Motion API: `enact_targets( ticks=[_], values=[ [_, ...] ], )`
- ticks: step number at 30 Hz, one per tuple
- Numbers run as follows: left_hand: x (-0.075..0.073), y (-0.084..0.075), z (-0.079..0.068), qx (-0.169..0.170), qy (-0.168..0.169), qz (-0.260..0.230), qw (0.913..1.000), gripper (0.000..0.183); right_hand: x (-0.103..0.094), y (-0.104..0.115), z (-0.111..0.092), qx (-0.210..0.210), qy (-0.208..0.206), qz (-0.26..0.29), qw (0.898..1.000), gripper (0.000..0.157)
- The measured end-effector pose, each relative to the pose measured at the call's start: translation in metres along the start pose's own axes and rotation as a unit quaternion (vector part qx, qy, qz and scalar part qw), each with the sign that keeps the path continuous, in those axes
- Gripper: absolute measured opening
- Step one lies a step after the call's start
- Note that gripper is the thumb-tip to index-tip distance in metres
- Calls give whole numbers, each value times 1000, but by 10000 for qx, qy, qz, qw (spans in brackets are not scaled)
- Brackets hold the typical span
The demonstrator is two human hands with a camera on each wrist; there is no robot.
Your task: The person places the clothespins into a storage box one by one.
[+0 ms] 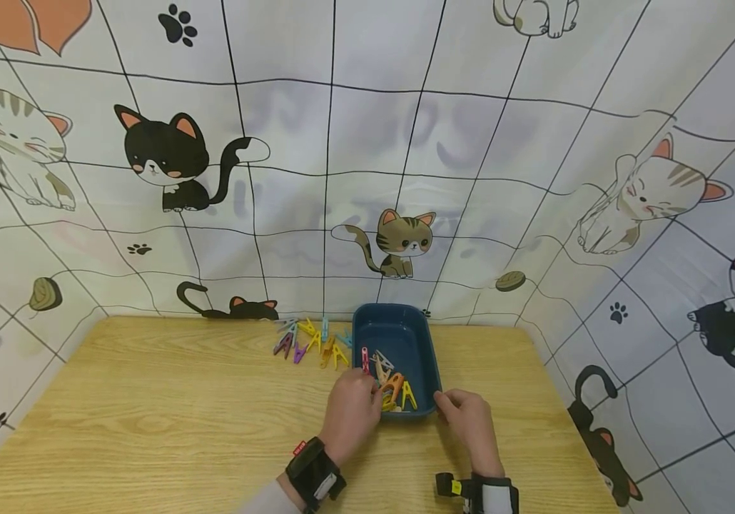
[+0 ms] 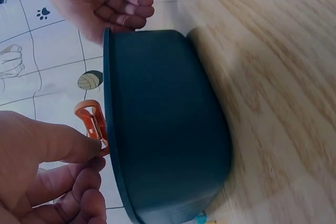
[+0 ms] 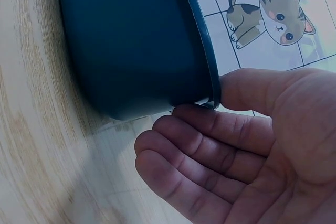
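A dark blue plastic basin (image 1: 430, 350) stands on the table with several clothespins inside, among them a yellow one (image 1: 409, 395) and a pink one (image 1: 365, 360). My left hand (image 1: 352, 407) is at its near left corner, pinching an orange clothespin (image 2: 93, 121) between thumb and index finger, just over the rim. The fingertips are partly hidden in the head view. With thumb and index finger, my right hand (image 3: 247, 129) pinches the basin's rim at the near right corner; its other fingers curl loosely below.
Left of the basin, several loose clothespins lie in a pile, including a purple one (image 1: 300, 353) and a yellow one (image 1: 340, 355). The wooden table (image 1: 181, 400) ends at the back against a cat-patterned sheet (image 1: 290, 135), which also rises on both sides.
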State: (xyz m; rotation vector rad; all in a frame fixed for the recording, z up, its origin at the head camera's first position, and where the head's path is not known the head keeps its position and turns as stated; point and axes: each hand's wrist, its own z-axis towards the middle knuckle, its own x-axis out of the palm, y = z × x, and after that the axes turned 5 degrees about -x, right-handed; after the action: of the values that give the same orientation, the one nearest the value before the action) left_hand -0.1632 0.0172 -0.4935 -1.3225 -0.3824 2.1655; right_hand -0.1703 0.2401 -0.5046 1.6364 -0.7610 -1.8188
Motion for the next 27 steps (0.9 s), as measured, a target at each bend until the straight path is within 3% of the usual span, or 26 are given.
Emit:
enact_targets(
  ticks=[8, 15, 27],
  values=[
    [7, -3, 0, -12, 103, 63, 9999, 22, 0, 0, 1, 17, 25, -72, 10000, 25],
    [0, -2, 0, -107, 83, -28, 9999, 16, 0, 1, 0, 45, -3, -14, 10000, 24],
    [-17, 22, 6, -383, -259, 33, 9989, 18, 0, 0, 0, 72, 2, 28, 10000, 26]
  ],
)
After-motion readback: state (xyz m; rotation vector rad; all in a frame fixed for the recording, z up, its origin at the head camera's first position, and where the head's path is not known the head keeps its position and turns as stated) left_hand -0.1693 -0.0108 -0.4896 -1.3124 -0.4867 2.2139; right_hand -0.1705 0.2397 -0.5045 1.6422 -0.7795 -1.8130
